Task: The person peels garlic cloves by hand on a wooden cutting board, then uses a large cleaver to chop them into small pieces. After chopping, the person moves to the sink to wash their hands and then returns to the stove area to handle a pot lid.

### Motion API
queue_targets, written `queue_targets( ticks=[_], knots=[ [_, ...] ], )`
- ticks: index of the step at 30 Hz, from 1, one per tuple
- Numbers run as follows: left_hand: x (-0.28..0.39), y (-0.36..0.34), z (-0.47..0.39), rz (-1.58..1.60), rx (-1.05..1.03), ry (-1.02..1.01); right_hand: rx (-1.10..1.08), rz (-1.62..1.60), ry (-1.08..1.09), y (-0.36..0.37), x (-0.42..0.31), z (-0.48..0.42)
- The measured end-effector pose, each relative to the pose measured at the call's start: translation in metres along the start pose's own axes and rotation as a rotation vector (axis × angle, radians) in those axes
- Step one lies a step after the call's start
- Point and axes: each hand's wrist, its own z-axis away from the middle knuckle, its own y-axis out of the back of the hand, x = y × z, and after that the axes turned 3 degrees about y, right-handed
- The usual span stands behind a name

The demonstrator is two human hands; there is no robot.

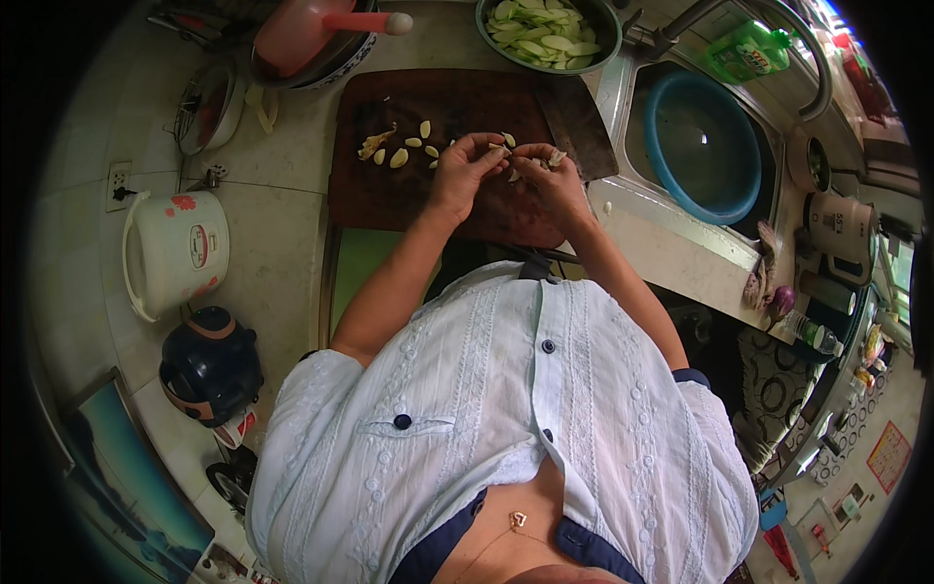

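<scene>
Over a dark wooden cutting board (445, 204), my left hand (467, 171) and my right hand (551, 179) meet fingertip to fingertip. Between the thumb and fingers of my left hand is a small garlic piece (500, 148), partly hidden; my right fingertips touch it. Pale garlic skin (557, 158) shows at my right fingers, and more bits lie beneath that hand. Several peeled garlic cloves (398, 158) lie on the board left of my hands, beside a brownish dry husk (376, 141). A cleaver (584, 135) with a wide dark blade rests on the board's right end.
A bowl of sliced green vegetable (547, 36) stands behind the board. Right of it, a blue basin (653, 157) sits in the sink under a curved faucet (821, 87). A pink ladle (299, 33) lies over bowls at the back left; a white rice cooker (179, 252) stands left.
</scene>
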Motion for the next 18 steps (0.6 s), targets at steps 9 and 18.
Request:
queue_targets(
  ticks=[9,18],
  knots=[
    [-0.002,0.001,-0.001,-0.333,-0.015,-0.212,0.019,0.208,0.075,-0.003,-0.008,0.001],
    [-0.005,-0.001,-0.002,0.243,-0.116,0.023,0.001,-0.086,-0.037,0.007,-0.006,-0.005]
  ],
)
